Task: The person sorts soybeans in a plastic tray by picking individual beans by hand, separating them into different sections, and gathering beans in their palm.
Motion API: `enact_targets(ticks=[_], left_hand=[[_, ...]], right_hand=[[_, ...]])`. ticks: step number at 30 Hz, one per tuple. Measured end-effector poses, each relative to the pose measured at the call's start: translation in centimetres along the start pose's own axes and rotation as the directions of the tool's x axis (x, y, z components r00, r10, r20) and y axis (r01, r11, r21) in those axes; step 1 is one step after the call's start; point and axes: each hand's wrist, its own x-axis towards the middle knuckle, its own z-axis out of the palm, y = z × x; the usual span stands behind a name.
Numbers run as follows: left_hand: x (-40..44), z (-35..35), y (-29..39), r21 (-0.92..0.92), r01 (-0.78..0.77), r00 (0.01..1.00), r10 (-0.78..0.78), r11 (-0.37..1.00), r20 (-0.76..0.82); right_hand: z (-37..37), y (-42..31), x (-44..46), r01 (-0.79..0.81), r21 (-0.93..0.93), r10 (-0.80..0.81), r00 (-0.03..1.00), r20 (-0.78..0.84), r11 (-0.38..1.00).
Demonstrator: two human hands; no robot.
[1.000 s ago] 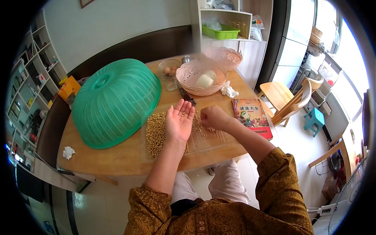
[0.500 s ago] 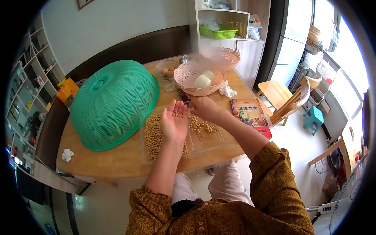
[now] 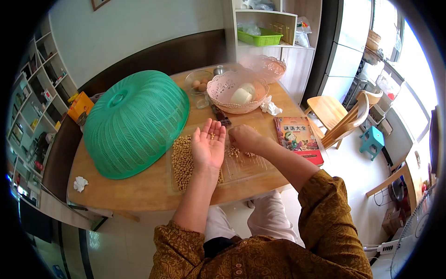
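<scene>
My left hand (image 3: 207, 151) is held palm up and slightly cupped over the wooden table, with a few soybeans (image 3: 212, 136) lying near the base of its fingers. Close to its fingertips, my right hand (image 3: 245, 138) has its fingers curled together; what they pinch, if anything, is hidden. Below them lies a clear shallow tray (image 3: 254, 172). A dense layer of soybeans (image 3: 182, 162) covers its left side. Smaller loose clusters (image 3: 234, 152) show under my right hand, partly covered by it.
A green mesh food cover (image 3: 134, 123) fills the table's left side. Behind my hands stand pink lace-edged baskets (image 3: 237, 108) and a glass bowl of eggs (image 3: 199, 76). A book (image 3: 298, 139) and crumpled tissue (image 3: 270, 107) lie right. Wooden chairs (image 3: 346, 123) stand beyond.
My right hand has shifted slightly right and down, away from the left fingertips, and now covers more of the small clusters. My left hand stays nearly in place.
</scene>
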Motion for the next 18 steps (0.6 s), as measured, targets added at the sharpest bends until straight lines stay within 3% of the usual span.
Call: enact_targets(ticks=[4, 7, 9, 13, 15, 18], left_hand=[[0.1, 0.0, -0.1, 0.012, -0.002, 1.000, 0.002, 1.000, -0.003], [0.0, 0.1, -0.1, 0.031, -0.006, 1.000, 0.006, 1.000, -0.007], [0.0, 0.2, -0.2, 0.045, -0.005, 1.000, 0.005, 0.999, -0.006], [0.1, -0.1, -0.3, 0.058, 0.031, 0.999, -0.031, 0.998, 0.008], [0.1, -0.1, -0.4, 0.052, 0.056, 0.998, -0.057, 0.997, 0.029], [0.3, -0.4, -0.4, 0.052, 0.079, 0.997, -0.080, 0.995, 0.006]], right_hand=[[0.8, 1.3, 0.1, -0.025, 0.086, 0.030, 0.998, -0.056, 0.996], [-0.1, 2.1, 0.0, 0.004, 0.153, 0.028, 0.978, -0.205, 0.988], [-1.5, 2.1, 0.0, 0.057, 0.245, 0.032, 0.938, -0.345, 0.968], [-5.0, -0.5, -0.3, 0.113, 0.358, 0.042, 0.916, -0.399, 0.927], [-5.8, -2.3, -0.3, 0.258, 0.470, -0.017, 0.890, -0.456, 0.844], [-5.2, -3.3, 0.3, 0.321, 0.315, -0.137, 0.862, -0.489, 0.893]])
